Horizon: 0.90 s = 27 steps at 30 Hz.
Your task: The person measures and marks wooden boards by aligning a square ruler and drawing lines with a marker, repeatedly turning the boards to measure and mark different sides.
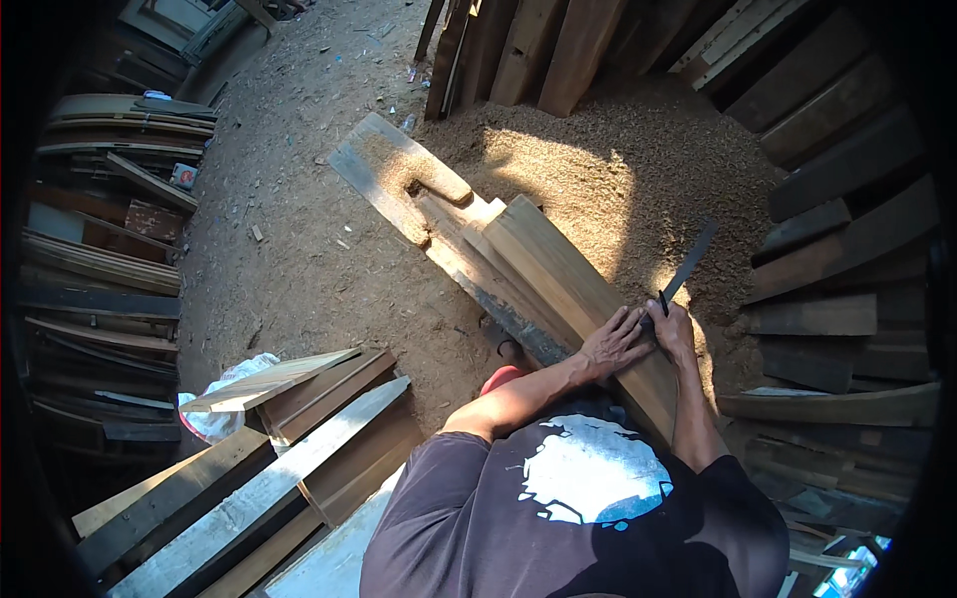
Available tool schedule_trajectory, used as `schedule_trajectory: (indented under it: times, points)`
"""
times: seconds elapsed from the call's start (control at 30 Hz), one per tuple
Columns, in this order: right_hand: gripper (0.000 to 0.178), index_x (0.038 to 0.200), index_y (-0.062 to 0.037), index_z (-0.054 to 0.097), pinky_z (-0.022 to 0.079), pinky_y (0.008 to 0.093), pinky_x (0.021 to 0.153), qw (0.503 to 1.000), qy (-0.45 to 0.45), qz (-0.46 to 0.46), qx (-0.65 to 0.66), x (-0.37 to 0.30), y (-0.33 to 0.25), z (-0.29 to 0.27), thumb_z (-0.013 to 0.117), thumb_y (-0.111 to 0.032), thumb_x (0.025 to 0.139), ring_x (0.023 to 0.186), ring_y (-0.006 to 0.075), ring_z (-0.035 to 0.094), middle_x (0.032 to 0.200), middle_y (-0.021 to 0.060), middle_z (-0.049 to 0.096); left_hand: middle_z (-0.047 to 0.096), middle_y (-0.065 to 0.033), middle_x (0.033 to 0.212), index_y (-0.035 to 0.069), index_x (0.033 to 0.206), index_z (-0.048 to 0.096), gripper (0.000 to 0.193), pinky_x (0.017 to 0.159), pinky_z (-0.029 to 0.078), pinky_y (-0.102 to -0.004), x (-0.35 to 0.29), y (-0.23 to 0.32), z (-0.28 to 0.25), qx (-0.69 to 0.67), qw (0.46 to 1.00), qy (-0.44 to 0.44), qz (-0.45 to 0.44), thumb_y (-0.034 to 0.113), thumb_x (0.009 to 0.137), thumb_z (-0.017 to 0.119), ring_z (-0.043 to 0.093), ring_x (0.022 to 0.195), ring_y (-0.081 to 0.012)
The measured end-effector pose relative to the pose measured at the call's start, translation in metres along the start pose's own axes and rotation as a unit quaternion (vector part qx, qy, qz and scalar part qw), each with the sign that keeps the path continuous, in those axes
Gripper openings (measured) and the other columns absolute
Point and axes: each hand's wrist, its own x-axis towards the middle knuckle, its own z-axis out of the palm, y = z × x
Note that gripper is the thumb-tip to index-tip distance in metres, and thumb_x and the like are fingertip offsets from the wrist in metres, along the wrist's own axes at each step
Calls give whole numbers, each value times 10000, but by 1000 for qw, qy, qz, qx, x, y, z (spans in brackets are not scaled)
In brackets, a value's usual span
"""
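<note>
A long light-brown wooden plank (pixel 558 274) lies diagonally across a stack of boards in front of me. My left hand (pixel 613 342) rests flat on the plank with fingers spread, pressing on the base of a dark metal square ruler (pixel 688 264) that sticks out to the upper right over the sawdust. My right hand (pixel 675 329) sits beside it at the plank's edge, closed around a thin dark pencil-like tool whose tip touches the wood next to the ruler.
A heap of sawdust (pixel 608 169) lies behind the plank. Dark boards (pixel 847 229) lean at the right and along the back. More planks (pixel 289 439) are stacked at lower left, with a white rag (pixel 214 414) beside them. Shelved timber (pixel 100 259) fills the left side.
</note>
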Motion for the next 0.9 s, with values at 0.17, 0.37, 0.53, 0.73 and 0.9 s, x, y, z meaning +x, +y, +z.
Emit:
schedule_trajectory:
  times: [0.17,0.37,0.53,0.73,0.9]
  points:
    - [439,953,15,740,527,411,736,1000,17,8,-5,-8,26,-3,658,-416,986,767,234,700,797,147,732,265,-249,1679,234,1562,413,732,1288,147,-595,-6,5,9,11,992,119,-31,321,875,648,217,1577,-426]
    - [416,856,-20,714,494,382,647,997,16,16,77,-16,33,0,666,-409,996,668,195,648,749,80,705,221,-251,1696,207,1569,414,839,1288,157,-584,-18,15,-9,-9,996,64,-64,292,800,739,195,1586,-422]
    - [397,811,-140,560,282,225,364,903,-74,124,405,-48,-17,6,693,-461,1002,439,23,416,645,-11,584,514,-289,1499,32,1598,315,838,1145,438,-469,-51,41,-31,-479,824,242,-180,334,952,754,530,1377,-438]
    - [281,864,-134,568,291,210,371,854,-206,62,473,-70,-42,58,699,-335,1011,460,13,389,678,-60,521,640,-153,1343,21,1502,459,500,1009,501,-353,-67,50,-9,-579,661,338,-338,248,1076,592,637,1192,-219]
    - [197,1121,1,691,467,255,605,932,-244,-92,252,-46,-34,52,594,-65,963,629,100,568,847,17,690,674,-23,907,22,1165,640,269,658,532,-266,-93,39,9,-677,467,405,-399,264,1102,542,619,724,-87]
